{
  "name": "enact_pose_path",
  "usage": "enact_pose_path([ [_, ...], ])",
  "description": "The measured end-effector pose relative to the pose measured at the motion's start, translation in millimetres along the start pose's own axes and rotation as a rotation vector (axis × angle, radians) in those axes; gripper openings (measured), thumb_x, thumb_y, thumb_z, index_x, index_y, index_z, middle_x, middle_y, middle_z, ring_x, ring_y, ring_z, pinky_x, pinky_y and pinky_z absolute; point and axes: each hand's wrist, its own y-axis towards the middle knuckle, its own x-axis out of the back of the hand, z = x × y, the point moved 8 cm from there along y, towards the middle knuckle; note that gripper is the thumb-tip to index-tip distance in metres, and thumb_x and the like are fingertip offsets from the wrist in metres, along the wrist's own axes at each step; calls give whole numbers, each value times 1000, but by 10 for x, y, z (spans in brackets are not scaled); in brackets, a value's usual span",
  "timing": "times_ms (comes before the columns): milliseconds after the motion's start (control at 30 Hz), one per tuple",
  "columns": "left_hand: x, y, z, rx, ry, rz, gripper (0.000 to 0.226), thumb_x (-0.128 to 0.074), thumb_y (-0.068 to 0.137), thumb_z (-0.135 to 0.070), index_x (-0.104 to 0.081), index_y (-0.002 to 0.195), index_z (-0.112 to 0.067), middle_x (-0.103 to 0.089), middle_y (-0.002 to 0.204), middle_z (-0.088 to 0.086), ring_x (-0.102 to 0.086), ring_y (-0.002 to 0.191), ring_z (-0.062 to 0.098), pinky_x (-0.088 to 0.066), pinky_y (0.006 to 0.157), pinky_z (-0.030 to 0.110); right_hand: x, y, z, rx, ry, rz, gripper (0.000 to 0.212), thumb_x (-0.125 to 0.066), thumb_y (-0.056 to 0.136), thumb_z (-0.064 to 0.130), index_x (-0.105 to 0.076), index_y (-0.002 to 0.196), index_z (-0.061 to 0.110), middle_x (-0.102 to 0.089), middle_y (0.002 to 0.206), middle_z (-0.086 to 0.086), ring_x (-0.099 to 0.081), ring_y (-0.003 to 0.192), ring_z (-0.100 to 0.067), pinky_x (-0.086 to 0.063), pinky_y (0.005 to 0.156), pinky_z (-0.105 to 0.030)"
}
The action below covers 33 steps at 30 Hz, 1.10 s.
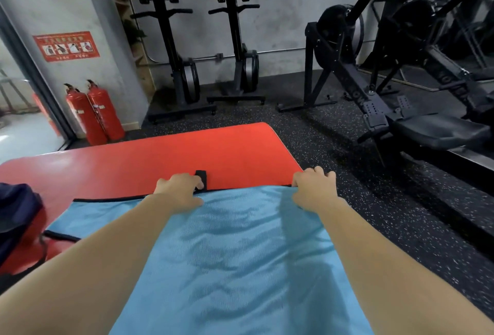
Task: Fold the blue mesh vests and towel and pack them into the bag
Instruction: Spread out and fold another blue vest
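A light blue towel (240,254) with black edging lies spread over the red mat (160,158), running from its far edge toward me. My left hand (181,190) grips the towel's far edge near a small black loop (200,174). My right hand (312,187) grips the same edge at its right corner, at the mat's right side. A dark navy bag (16,211) sits at the left on the mat, partly cut off by the frame. No blue mesh vest is visible.
A black strap (61,235) lies beside the towel's left edge. Two red fire extinguishers (93,112) stand by the wall at the far left. Black rowing machines (401,94) fill the back and right on the speckled rubber floor (374,214).
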Motion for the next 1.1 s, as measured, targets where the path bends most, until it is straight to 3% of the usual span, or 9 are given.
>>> enact_pose_path([
  [267, 45, 85, -59, -54, -16, -48, 4, -59, 85, -26, -62, 83, -27, -54, 104, -5, -55, 100, 19, -34, 85, 38, 30, -12, 173, 179, -41, 27, 6, -56, 80, 23, -50, 78, 25, -54, 100, 3, -45, 98, -20, -34, 94, -40],
  [367, -47, 118, 78, -29, -149, -24, 11, -65, 84, -32, -57, 89, -26, -59, 106, -5, -57, 96, 18, -47, 84, 38, 15, -43, 6, 39, 324, 6, 17, -49, 88, 22, -47, 71, 25, -56, 98, 0, -49, 96, -24, -41, 93, -41],
  [500, -114, 178, 211, 51, -233, 57, 50, -73, 82, -43, -41, 118, -26, -54, 108, -5, -56, 101, 20, -49, 94, 43, -123, 6, -167, -55, 182, 123, 28, -48, 95, 25, -54, 122, 25, -50, 124, -3, -40, 120, -26, -31, 104, -47],
  [667, -86, 184, 233, 127, -170, 44, 36, -66, 88, -42, -49, 117, -29, -53, 115, -11, -51, 116, 18, -26, 102, 43, -72, 44, -119, -70, 128, 266, 16, -58, 87, 30, -61, 99, 20, -58, 109, -1, -38, 116, -26, -25, 105, -50],
  [767, -12, 155, 251, 99, -221, -114, 31, -64, 90, -32, -44, 113, -32, -61, 113, -7, -56, 107, 19, -26, 92, 41, 117, 100, -184, -98, 208, -22, 9, -52, 88, 17, -52, 95, 23, -59, 94, 4, -51, 107, -23, -28, 96, -43],
  [833, 0, 107, 312, 107, -287, -180, 38, -60, 90, -22, -38, 120, -31, -62, 107, -4, -58, 99, 21, -28, 90, 40, 240, 55, -299, -194, 139, -281, 25, -52, 88, 11, -49, 108, 25, -59, 100, 4, -50, 106, -22, -29, 89, -40],
  [933, -63, 69, 391, 135, -285, -180, 49, -56, 91, -19, -30, 131, -32, -64, 97, -6, -59, 89, 18, -28, 90, 40, 159, 26, -338, -258, 38, -380, 48, -60, 82, 7, -47, 126, 20, -56, 114, -6, -46, 109, -27, -32, 90, -43],
  [1033, -76, 74, 425, 165, -240, -169, 49, -54, 92, -28, -30, 134, -33, -64, 98, -7, -56, 90, 17, -23, 86, 38, 203, -72, -57, -99, 14, -523, 46, -72, 68, 9, -60, 111, 16, -60, 100, -8, -53, 94, -31, -38, 79, -42],
  [1100, -88, 79, 420, 170, -206, -155, 42, -51, 94, -31, -34, 132, -33, -62, 94, -9, -55, 91, 18, -22, 85, 37, 112, -186, 355, 185, 4, -480, 28, -58, 77, 25, -62, 104, 19, -60, 97, -5, -55, 93, -31, -40, 76, -40],
])
